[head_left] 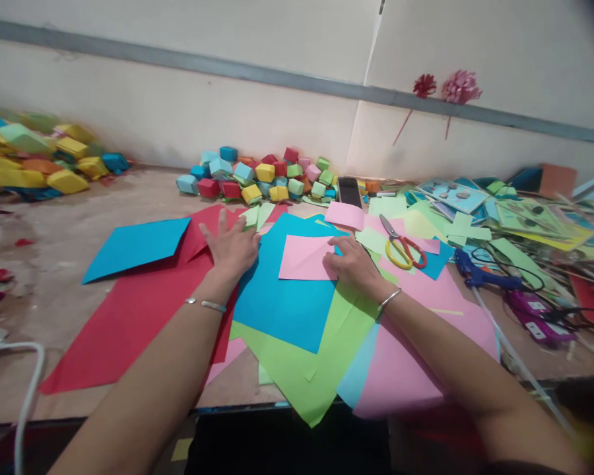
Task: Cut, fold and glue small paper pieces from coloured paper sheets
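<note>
My left hand (231, 249) rests with fingers spread on red paper (143, 316), its fingertips near the left edge of a blue sheet (282, 316). A small pink paper (304, 257) lies on that blue sheet. My right hand (354, 264) has its fingers curled at the right edge of the pink paper, thumb and index finger on it. Green paper (301, 382) shows beneath the blue sheet. To the left, a folded blue piece (138, 244) sits partly over the red paper. Scissors (403, 247) with yellow and red handles lie beyond my right hand.
Small coloured paper boxes (264, 173) are heaped by the wall, with another pile (39, 155) at left. A phone (349, 192), a blue glue gun (485, 272), a purple power strip (537, 316) and paper scraps occupy the right. A white cable (27, 376) hangs over the front edge.
</note>
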Motion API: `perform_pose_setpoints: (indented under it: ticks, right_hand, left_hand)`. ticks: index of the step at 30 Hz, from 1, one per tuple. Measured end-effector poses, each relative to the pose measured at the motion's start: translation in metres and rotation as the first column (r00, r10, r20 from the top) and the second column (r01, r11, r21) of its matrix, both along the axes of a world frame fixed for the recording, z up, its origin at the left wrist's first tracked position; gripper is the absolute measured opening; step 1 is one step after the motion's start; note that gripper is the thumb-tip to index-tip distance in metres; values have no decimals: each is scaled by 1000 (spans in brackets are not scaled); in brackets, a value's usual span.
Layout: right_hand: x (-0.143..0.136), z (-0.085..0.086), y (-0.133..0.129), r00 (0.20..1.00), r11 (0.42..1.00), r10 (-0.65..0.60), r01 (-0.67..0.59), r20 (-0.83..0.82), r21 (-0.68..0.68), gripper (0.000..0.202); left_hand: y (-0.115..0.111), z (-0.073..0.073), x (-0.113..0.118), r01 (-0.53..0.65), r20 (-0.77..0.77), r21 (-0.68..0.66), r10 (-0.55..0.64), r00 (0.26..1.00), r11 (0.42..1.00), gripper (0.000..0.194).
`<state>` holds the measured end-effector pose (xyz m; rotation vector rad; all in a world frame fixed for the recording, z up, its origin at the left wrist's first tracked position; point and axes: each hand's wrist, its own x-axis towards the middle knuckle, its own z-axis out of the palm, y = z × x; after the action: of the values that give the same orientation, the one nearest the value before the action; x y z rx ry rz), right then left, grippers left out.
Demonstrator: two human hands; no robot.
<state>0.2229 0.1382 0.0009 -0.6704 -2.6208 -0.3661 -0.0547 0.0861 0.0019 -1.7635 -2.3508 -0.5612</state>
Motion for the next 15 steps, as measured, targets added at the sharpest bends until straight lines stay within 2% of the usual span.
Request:
perform_pose_setpoints:
  ticks: [4,6,8,11,15]
  right_hand:
    - [0,-1,3,1000,1000,-1,1,-7,-10,28]
    - [0,-2,4,1000,1000,4,-4,-17,-17,26]
    - [0,-4,4,999,999,4,-6,-48,-34,25]
    - [0,-5,3,994,997,-18,9,-107,-82,23]
    - [0,-4,4,992,985,-43,22,-120,-171,23]
  left_hand:
    - [3,1,-4,20,34,23,-21,999,1000,38]
    - [5,4,-4,50,45,97,-54,998,994,43]
    - [6,7,-1,128,55,199,-141,988,972,49]
    - [6,11,6,264,69,371,-309,948,891,53]
    - [2,14,18,305,136,539,-438,889,785,48]
